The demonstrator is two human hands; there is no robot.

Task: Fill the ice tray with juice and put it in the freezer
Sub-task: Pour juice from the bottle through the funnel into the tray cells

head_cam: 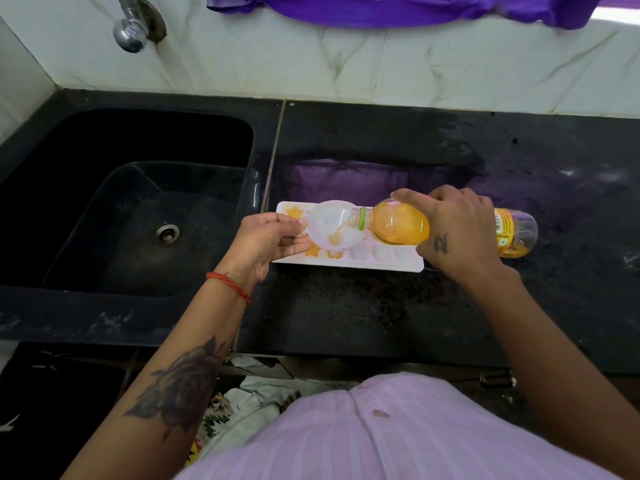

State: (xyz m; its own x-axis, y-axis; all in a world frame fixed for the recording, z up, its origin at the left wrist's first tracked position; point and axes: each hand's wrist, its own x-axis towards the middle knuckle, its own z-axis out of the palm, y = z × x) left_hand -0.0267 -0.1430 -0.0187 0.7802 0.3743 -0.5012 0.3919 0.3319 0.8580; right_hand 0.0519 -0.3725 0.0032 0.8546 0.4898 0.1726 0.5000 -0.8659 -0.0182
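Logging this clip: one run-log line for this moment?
step: pouring | right hand: bottle | left hand: funnel | tray: partly filled

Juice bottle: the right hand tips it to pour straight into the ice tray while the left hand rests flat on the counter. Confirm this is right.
Wrong about the left hand. The head view shows it pinching a small white bowl over the ice tray; the right hand tips the juice bottle into that bowl.

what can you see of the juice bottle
The juice bottle is clear plastic with a yellow label near its base, uncapped, a green ring at its neck. It lies nearly level over the ice tray, part full of orange juice. The right hand grips its middle; its mouth trickles juice into a small white bowl.
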